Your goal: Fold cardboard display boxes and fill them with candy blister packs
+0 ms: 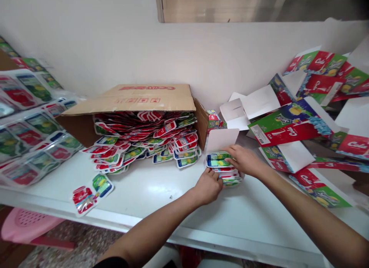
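Observation:
A stack of red and green can-shaped packets [220,163] stands on the table before me, with a white box flap [221,140] upright behind it. My left hand [208,186] is closed, its curled fingers at the near left side of the stack. From the right, my right hand [245,160] holds the stack's upper right edge, fingers bent over the top packets. How far a box wraps round the packets is hidden by my hands. Left of them, a large pile of similar packets [144,141] spills from a cardboard box [138,99] lying on its side.
Printed cola and lemon cartons [291,122] lie heaped on the right. Clear-wrapped packets [31,126] are stacked at the far left. Two loose joined packets [92,193] lie near the table's [144,214] front edge. A pink stool [31,225] stands below.

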The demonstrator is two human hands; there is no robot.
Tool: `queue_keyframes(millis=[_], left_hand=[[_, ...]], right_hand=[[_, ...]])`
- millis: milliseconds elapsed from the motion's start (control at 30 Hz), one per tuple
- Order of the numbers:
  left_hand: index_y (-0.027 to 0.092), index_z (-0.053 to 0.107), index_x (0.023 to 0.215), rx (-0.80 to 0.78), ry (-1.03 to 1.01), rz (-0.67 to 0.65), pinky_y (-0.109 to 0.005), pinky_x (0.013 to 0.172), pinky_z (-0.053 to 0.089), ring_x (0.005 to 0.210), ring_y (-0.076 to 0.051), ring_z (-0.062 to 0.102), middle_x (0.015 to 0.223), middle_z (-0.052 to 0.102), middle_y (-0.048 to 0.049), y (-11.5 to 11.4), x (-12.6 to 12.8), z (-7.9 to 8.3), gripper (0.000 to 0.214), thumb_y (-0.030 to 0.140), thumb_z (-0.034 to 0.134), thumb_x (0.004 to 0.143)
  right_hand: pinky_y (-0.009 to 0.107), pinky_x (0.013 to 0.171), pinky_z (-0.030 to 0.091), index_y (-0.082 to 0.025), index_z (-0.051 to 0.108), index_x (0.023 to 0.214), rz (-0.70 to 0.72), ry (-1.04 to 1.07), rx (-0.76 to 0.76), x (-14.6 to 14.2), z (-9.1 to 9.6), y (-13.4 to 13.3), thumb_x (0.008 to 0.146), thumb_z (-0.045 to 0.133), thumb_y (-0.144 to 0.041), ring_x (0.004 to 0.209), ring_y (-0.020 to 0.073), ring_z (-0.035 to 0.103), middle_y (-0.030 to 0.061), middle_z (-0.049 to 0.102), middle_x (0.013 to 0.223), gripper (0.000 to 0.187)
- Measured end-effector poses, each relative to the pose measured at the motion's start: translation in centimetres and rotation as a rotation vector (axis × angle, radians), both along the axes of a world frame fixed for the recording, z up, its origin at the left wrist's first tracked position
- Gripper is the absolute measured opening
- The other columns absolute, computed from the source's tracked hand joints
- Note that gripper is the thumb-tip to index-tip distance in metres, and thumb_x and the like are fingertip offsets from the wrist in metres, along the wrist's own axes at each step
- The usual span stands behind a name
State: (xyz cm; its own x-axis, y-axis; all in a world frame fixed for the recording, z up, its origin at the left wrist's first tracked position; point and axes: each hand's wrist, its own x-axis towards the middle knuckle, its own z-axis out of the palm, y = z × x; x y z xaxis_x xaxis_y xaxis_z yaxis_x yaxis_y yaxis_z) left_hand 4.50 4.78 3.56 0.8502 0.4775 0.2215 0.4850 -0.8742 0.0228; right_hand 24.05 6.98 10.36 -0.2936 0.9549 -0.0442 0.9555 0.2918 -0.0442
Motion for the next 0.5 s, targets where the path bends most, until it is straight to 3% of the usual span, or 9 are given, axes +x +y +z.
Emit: queue_keyframes(millis=[67,267,367,500], left_hand=[[0.015,0.062,0.088,-0.023,-0.026,0.032,-0.038,0.083,0.041,0.091,-0.023,0.055,0.092,0.060,-0.0105,-0.2,0.0,-0.1,0.028,0.034,0.043,0.094],[0.013,0.061,0.098,0.047,-0.057,0.037,-0.042,0.101,0.033,0.124,-0.028,0.042,0.133,0.046,-0.0157,-0.4,0.0,-1.0,0.022,0.027,0.046,0.091],[0.012,0.060,0.100,0.077,0.008,0.008,-0.043,0.102,0.033,0.121,-0.029,0.047,0.125,0.054,-0.0162,-0.1,0.1,-1.3,0.020,0.025,0.050,0.088],[0.013,0.060,0.098,0.068,0.021,0.003,-0.042,0.097,0.037,0.115,-0.028,0.051,0.120,0.057,-0.0166,-0.1,0.1,-1.0,0.017,0.022,0.051,0.086]], right_hand=[[0.026,0.073,0.039,-0.021,0.050,0.128,0.034,-0.031,-0.020,-0.2,-1.2,0.5,0.088,0.043,-0.021,0.100,0.0222,0.057,0.0108,0.060,0.113,0.040],[0.024,0.067,0.038,-0.016,0.068,0.092,0.106,-0.053,-0.149,-0.5,-5.0,1.3,0.085,0.045,-0.015,0.079,0.0183,0.060,0.0095,0.063,0.092,0.023],[0.024,0.068,0.038,-0.017,0.068,0.092,0.108,-0.033,-0.145,-0.5,-4.6,1.3,0.087,0.044,-0.018,0.080,0.0173,0.061,0.0084,0.064,0.092,0.024],[0.026,0.075,0.040,-0.020,0.055,0.119,0.009,-0.005,-0.041,-0.4,-3.3,1.3,0.091,0.040,-0.029,0.098,0.0205,0.057,0.0098,0.058,0.116,0.033]])
